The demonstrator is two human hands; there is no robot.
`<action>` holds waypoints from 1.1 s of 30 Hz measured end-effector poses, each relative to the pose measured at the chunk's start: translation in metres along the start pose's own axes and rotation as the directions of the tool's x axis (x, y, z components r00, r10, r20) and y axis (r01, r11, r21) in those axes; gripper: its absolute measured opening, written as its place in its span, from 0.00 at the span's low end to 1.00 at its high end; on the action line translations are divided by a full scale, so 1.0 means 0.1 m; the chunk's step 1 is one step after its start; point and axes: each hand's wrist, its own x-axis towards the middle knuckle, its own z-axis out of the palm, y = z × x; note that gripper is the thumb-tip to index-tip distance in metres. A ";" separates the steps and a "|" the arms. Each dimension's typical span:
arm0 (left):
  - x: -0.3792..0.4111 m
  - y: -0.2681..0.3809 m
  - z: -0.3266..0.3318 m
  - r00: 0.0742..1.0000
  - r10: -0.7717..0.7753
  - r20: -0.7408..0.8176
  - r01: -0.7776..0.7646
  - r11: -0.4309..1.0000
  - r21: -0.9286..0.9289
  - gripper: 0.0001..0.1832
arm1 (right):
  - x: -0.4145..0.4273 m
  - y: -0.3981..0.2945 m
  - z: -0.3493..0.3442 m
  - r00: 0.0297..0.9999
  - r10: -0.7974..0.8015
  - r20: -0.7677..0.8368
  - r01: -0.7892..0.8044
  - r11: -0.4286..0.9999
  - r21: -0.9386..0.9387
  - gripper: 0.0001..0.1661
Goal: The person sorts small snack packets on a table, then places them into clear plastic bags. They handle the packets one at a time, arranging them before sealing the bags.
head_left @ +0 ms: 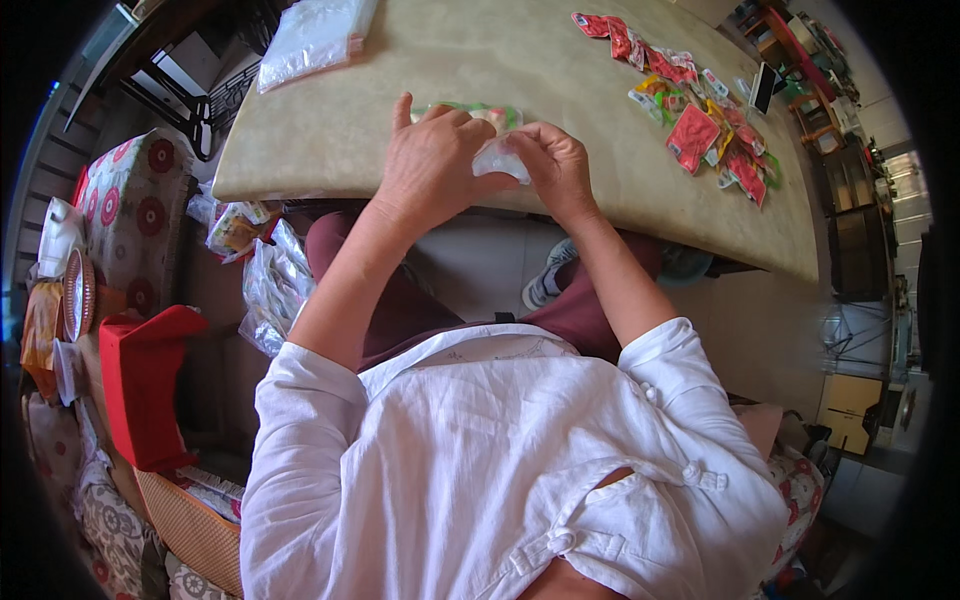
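Observation:
My left hand (pixel 435 161) and my right hand (pixel 551 165) are close together above the near edge of the table. Between them is a piece of clear plastic, seemingly a small bag (pixel 499 163). The right thumb and fingers pinch it, while the left thumb and fingers are at its other side. The left little finger sticks up. Just beyond the hands lies a packet with green edges and pale and red contents (pixel 499 116), partly covered by the left hand.
A stack of clear plastic bags (pixel 319 41) lies at the table's far left. Several red and yellow-green sealed packets (pixel 694 139) are heaped on the right of the tabletop (pixel 517 56). Filled plastic bags (pixel 274 277) hang or stand by my left knee, beside a patterned covered seat (pixel 135 202).

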 end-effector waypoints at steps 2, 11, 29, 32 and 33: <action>-0.03 0.02 0.09 1.000 -0.014 -0.020 0.015 0.999 0.040 0.15 | -0.03 0.01 0.02 1.000 0.013 -0.012 -0.013 1.000 0.025 0.10; -0.39 -0.36 -0.10 0.990 -0.018 -0.141 0.019 1.000 0.001 0.01 | -0.13 0.00 -0.08 0.999 -0.046 -0.021 0.049 0.992 0.114 0.12; -0.51 -0.59 -0.02 0.991 -0.128 -0.033 0.089 0.833 -0.547 0.10 | -0.20 -0.24 -0.33 0.964 -0.124 0.235 0.201 0.919 -0.339 0.04; -0.50 -0.56 -0.02 0.987 -0.148 -0.055 0.094 0.831 -0.549 0.09 | -0.19 -0.25 -0.30 0.958 -0.164 0.235 0.243 0.901 -0.361 0.05; -0.49 -0.56 -0.01 0.986 -0.155 -0.059 0.096 0.824 -0.559 0.08 | -0.17 -0.26 -0.30 0.956 -0.162 0.244 0.247 0.892 -0.379 0.05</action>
